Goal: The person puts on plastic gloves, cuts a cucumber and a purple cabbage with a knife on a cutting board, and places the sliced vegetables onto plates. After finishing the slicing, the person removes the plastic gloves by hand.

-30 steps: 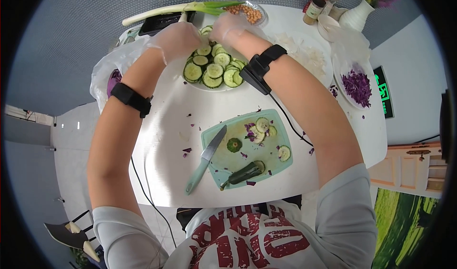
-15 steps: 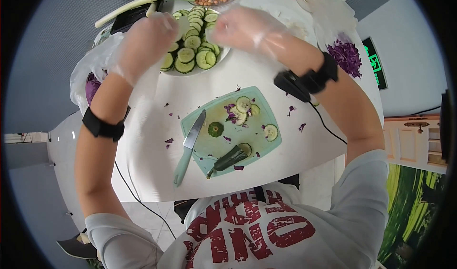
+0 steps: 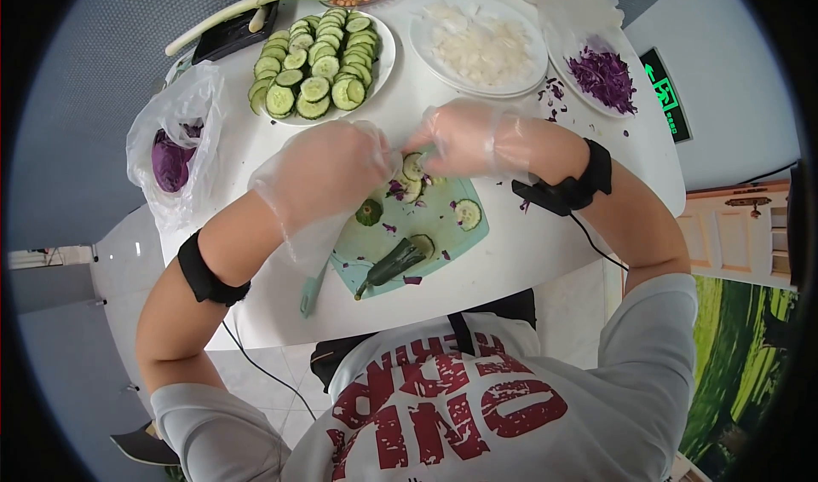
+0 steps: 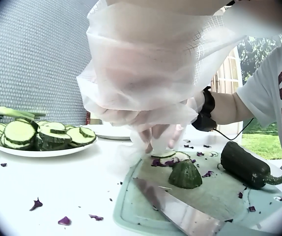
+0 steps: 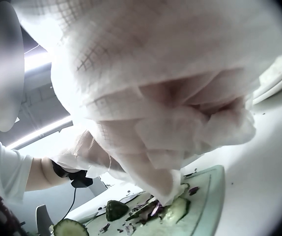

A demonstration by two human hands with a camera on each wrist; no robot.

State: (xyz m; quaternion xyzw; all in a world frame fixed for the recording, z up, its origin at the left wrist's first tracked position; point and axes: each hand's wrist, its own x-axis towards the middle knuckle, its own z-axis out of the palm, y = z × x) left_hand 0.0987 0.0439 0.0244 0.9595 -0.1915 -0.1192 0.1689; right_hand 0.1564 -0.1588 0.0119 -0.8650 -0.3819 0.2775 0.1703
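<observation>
Both hands wear loose clear plastic gloves and meet over the far edge of a pale green cutting board [image 3: 464, 226]. My right hand [image 3: 456, 137] reaches down with its fingertips right at some cucumber slices [image 5: 178, 210] there; I cannot tell whether they pinch one. Beside it my left hand [image 3: 336, 158] hovers over the board's left side, its fingertips close to the right hand's and partly hidden by the glove. Below the left hand lies a knife [image 4: 180, 206]. A cucumber end [image 3: 369, 212], a stemmed cucumber piece [image 3: 394, 265] and a loose cucumber slice [image 3: 467, 214] lie on the board.
Beyond the hands stand a plate of cucumber slices in rows [image 3: 319, 64] and a plate of white pieces [image 3: 481, 47]. Shredded purple cabbage [image 3: 603, 81] is at right, cabbage in a plastic bag [image 3: 172, 160] at left. A leek [image 3: 247, 9] lies at the back.
Both hands have come back from the cucumber plate toward me, down to the cutting board. The plate's rows of slices now show uncovered, and the left hand covers the knife's blade in the head view.
</observation>
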